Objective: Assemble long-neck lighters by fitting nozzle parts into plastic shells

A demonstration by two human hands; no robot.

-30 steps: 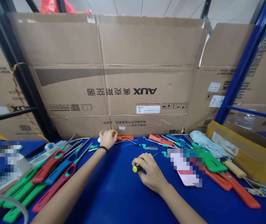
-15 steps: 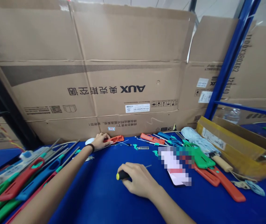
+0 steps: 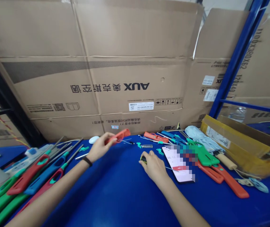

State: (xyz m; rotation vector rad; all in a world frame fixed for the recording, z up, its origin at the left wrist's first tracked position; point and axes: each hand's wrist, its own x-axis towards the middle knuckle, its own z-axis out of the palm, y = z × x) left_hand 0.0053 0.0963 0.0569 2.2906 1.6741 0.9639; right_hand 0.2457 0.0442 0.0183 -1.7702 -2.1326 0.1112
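Holding an orange casing [image 3: 123, 134], the left hand [image 3: 100, 146] faces cardboard [image 3: 130, 41] printed "AUX".

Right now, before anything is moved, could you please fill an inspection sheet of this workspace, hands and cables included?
Surface: blue tabletop, things along its back and both sides.
Job's things: orange casing, tilted; screwdriver, its shaft crossing the phone in view, contact unclear.
Clutter: lighters piled at left; yellow-taped open box at right; small green parts towards the back.
Hands: left hand grips the casing; right hand holds the screwdriver's handle.
Cables: red-yellow cord at far left; black-ended wire near the casing.
Surroundings: cardboard behind, printing upside down; blue post at right.
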